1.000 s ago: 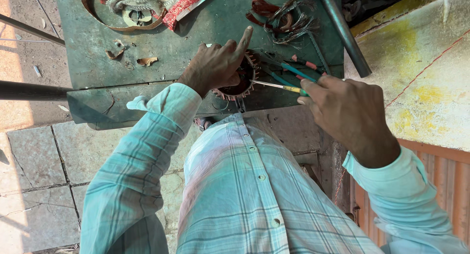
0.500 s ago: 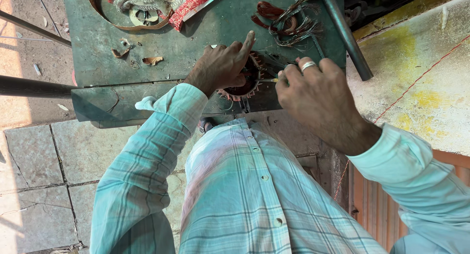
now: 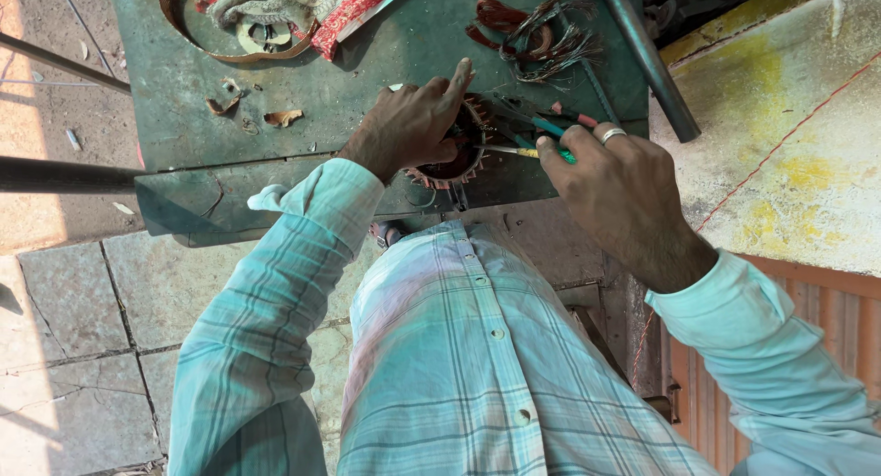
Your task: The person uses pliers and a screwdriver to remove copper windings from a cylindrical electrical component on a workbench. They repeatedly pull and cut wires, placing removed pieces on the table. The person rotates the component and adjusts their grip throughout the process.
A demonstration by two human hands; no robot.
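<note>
Nearest the camera are the checked shirt (image 3: 477,366) and 2 pale sleeves reaching up to a green metal surface (image 3: 275,81). The left hand (image 3: 408,127) lies over a round motor stator (image 3: 459,155) at the near edge of the surface, fingers curled on its rim and the forefinger stretched over the copper winding; its grip holds the stator steady. The right hand (image 3: 610,187), with a ring on 1 finger, sits just right of the stator, and its grip is closed on a thin tool (image 3: 514,151) with a green handle, the metal tip pointing left into the winding.

Compared with 1 second ago, the right hand has come in from the right and turned knuckles up, so the tool tip now reaches the stator's rim instead of standing apart from it. The left hand has stayed on the stator, the forefinger raised as before. By my judgement this means the work on the winding is under way, with the stator pinned in place and the tool brought to bear on it.

Just beyond the hands lie pliers (image 3: 564,123) with blue and red handles. Farther off are a tangle of copper wire (image 3: 532,31), a grey pipe (image 3: 647,58) running diagonally, a curved metal band (image 3: 184,22) and a bundle of cloth (image 3: 275,3). At right stands a yellow-stained wall (image 3: 789,136)
</note>
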